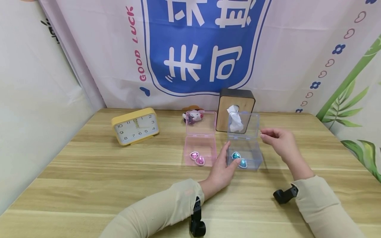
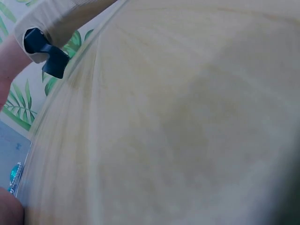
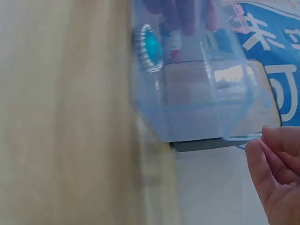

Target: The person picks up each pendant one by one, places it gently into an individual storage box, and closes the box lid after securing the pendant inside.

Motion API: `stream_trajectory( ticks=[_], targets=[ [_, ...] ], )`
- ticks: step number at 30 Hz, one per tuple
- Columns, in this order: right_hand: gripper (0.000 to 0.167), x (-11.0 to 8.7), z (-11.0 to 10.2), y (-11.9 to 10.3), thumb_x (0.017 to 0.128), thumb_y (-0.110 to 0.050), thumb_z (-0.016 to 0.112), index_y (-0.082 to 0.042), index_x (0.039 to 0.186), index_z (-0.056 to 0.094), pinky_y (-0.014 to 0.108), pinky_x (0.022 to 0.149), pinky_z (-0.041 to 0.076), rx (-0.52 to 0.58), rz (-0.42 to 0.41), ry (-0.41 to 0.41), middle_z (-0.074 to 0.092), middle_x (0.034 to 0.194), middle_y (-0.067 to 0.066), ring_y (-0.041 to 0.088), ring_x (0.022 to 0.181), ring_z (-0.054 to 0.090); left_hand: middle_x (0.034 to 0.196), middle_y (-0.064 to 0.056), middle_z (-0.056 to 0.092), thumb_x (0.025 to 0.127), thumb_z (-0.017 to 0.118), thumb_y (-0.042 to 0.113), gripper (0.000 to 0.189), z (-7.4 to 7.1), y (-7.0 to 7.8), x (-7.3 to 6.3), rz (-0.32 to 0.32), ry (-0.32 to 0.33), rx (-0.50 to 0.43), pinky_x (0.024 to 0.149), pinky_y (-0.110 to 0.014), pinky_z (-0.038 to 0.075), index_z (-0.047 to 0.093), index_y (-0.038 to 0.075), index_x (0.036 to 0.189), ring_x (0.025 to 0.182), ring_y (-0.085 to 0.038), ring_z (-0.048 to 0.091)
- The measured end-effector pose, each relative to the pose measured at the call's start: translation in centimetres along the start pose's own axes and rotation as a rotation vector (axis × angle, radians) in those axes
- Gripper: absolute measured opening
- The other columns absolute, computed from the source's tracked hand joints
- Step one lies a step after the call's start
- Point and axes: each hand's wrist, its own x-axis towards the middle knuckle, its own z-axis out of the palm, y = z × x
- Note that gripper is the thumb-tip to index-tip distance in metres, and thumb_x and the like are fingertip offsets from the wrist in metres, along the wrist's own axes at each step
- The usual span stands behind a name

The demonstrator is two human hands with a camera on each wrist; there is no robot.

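A clear blue plastic box (image 1: 253, 153) stands on the table with its hinged lid (image 1: 250, 124) raised. Inside lie two teal heart-shaped gems (image 1: 239, 159) with beaded rims. My left hand (image 1: 221, 172) rests against the box's left side, fingers straight along the wall and thumb at the front. At the lid's right edge, my right hand (image 1: 281, 143) pinches with thumb and forefinger; the right wrist view shows these fingertips (image 3: 265, 133) meeting at the rim. Left of it, a clear pink box (image 1: 185, 152) has its lid up and holds two pink gems (image 1: 197, 158).
A tissue box (image 1: 221, 114) with a wooden face stands behind the blue box. Behind the pink lid lies a small plush toy (image 1: 193, 116). A yellow alarm clock (image 1: 135, 127) is at the left back, and a printed curtain (image 1: 119, 66) hangs behind the table (image 1: 125, 181).
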Motion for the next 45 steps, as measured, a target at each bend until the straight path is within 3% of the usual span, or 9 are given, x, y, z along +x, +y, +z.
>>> stream_trajectory(
  ticks=[6,14,20,26,31,36,41,45],
  targets=[
    [0.042,0.3,0.3,0.8,0.093,-0.02,0.055,0.006,0.126,0.051,0.019,0.082,0.052,0.105,0.108,-0.07,0.06,0.117,0.015,-0.003,0.084,0.061,0.15,-0.012,0.027,0.091,0.058,0.024,0.066,0.0,0.2,-0.1,-0.007,-0.002,-0.01,0.113,-0.045,0.023,0.024,0.017,0.147,0.136,-0.03,0.028],
    [0.045,1.5,0.5,1.0,0.093,-0.019,0.056,0.008,0.128,0.048,0.024,0.086,0.052,0.187,0.139,-0.092,0.061,0.099,-0.004,-0.008,0.08,0.059,0.15,-0.013,0.028,0.091,0.058,0.025,0.066,0.1,0.2,-0.1,-0.01,0.001,-0.008,0.112,-0.044,0.024,0.024,0.017,0.147,0.136,-0.03,0.029],
    [0.046,2.5,0.2,0.4,0.092,-0.016,0.056,0.013,0.127,0.044,0.017,0.081,0.052,0.287,0.112,-0.079,0.059,0.084,-0.018,-0.007,0.078,0.059,0.149,-0.012,0.03,0.091,0.059,0.026,0.065,0.2,0.2,-0.1,-0.019,-0.001,0.004,0.112,-0.045,0.025,0.025,0.02,0.146,0.135,-0.03,0.03],
    [0.039,3.7,-0.9,-0.1,0.089,-0.014,0.061,0.011,0.117,0.052,0.013,0.075,0.052,0.406,0.03,-0.051,0.062,0.082,-0.015,-0.003,0.077,0.062,0.148,-0.014,0.031,0.09,0.059,0.025,0.065,0.2,0.1,-0.1,-0.014,0.0,0.007,0.112,-0.046,0.025,0.026,0.021,0.146,0.134,-0.031,0.031],
    [0.028,3.9,-1.7,-0.9,0.087,-0.018,0.064,0.0,0.108,0.061,0.012,0.072,0.053,0.383,-0.027,-0.018,0.064,0.083,-0.015,-0.002,0.077,0.063,0.149,-0.014,0.03,0.09,0.059,0.025,0.065,0.2,0.3,-0.1,-0.019,-0.001,0.005,0.112,-0.046,0.025,0.025,0.021,0.146,0.134,-0.031,0.031],
    [0.014,2.9,-2.2,-2.1,0.088,-0.021,0.062,-0.017,0.102,0.061,0.01,0.075,0.05,0.29,0.001,-0.028,0.062,0.083,-0.023,-0.005,0.08,0.062,0.149,-0.011,0.029,0.09,0.059,0.025,0.066,0.1,0.3,0.0,-0.032,-0.003,0.013,0.112,-0.044,0.024,0.024,0.022,0.147,0.135,-0.029,0.03],
    [0.02,1.6,-2.2,-2.1,0.088,-0.029,0.063,-0.021,0.105,0.06,0.008,0.076,0.046,0.24,0.015,-0.036,0.059,0.089,-0.025,-0.006,0.085,0.059,0.149,-0.011,0.03,0.09,0.059,0.025,0.066,0.0,0.1,0.0,-0.028,0.002,0.003,0.112,-0.044,0.025,0.025,0.021,0.146,0.135,-0.029,0.03],
    [0.017,0.4,-1.9,-2.0,0.087,-0.028,0.064,-0.022,0.103,0.063,0.009,0.077,0.046,0.268,-0.009,-0.036,0.06,0.089,-0.025,-0.005,0.086,0.057,0.149,-0.011,0.03,0.09,0.059,0.025,0.067,-0.1,0.1,0.0,-0.032,0.003,-0.013,0.112,-0.045,0.025,0.025,0.021,0.146,0.134,-0.03,0.031]
  ],
)
